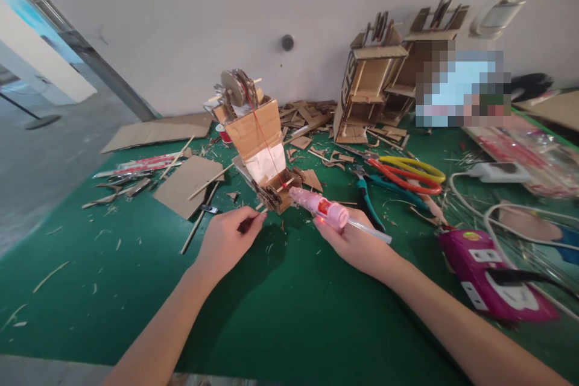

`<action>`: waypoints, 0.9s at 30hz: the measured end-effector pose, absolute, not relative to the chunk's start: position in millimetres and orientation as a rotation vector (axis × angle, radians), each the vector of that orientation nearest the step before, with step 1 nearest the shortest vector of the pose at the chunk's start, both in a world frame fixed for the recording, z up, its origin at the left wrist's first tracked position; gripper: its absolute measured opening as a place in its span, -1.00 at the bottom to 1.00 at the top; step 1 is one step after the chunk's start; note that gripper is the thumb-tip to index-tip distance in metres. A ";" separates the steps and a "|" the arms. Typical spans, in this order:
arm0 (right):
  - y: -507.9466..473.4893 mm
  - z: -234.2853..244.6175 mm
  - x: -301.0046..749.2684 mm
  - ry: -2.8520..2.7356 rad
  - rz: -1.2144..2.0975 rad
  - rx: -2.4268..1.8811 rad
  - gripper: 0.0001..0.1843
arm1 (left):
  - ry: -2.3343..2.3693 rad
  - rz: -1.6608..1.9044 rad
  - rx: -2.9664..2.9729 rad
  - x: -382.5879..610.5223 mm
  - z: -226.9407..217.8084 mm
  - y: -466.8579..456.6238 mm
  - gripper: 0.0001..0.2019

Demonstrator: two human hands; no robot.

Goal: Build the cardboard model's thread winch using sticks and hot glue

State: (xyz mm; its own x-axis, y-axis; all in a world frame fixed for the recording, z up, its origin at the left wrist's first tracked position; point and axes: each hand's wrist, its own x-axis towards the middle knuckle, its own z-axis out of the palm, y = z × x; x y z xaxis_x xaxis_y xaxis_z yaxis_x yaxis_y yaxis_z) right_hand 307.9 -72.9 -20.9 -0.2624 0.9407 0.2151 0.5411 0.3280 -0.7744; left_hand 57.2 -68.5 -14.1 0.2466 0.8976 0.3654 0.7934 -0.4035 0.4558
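A small cardboard model [256, 123] stands mid-table, with a round cardboard pulley on top and a red string running down its face to the base. My left hand [230, 235] is closed at its lower left corner, fingertips pinching the end of a thin wooden stick [261, 208] by a cardboard wheel. In my right hand [357, 241] is a pink hot glue gun [323, 207], its nozzle at the base near the string's lower end. A clear glue stick [371, 230] juts from the gun's back, and a small red light glows on it.
Two taller cardboard models [368, 84] stand against the wall. Orange-handled scissors [407, 175] and teal-handled pliers [368, 202] lie right of the gun. Farther right are a magenta power strip [493, 277] and white cables. Cardboard scraps [307, 117] and a flat cardboard piece [187, 184] litter the green table.
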 end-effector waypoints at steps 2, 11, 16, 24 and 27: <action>-72.7 -21.7 307.9 -1.909 0.757 -1.301 -0.72 | 1.608 0.856 2.320 57.8 -14.0 -68.3 -0.75; -71.3 -22.2 308.8 -1.920 0.755 -1.279 -0.73 | 1.625 0.854 2.274 57.7 -16.6 -65.3 -0.78; -72.5 -21.4 308.1 -1.927 0.706 -1.275 -0.74 | 1.654 0.820 2.268 58.4 -16.1 -65.4 -0.77; -73.1 -19.2 308.8 -1.909 0.776 -1.284 -0.72 | 1.676 0.830 2.279 56.8 -15.7 -65.2 -0.77; -72.7 -19.3 309.0 -1.927 0.754 -1.288 -0.70 | 1.672 0.819 2.251 55.7 -17.0 -64.7 -0.77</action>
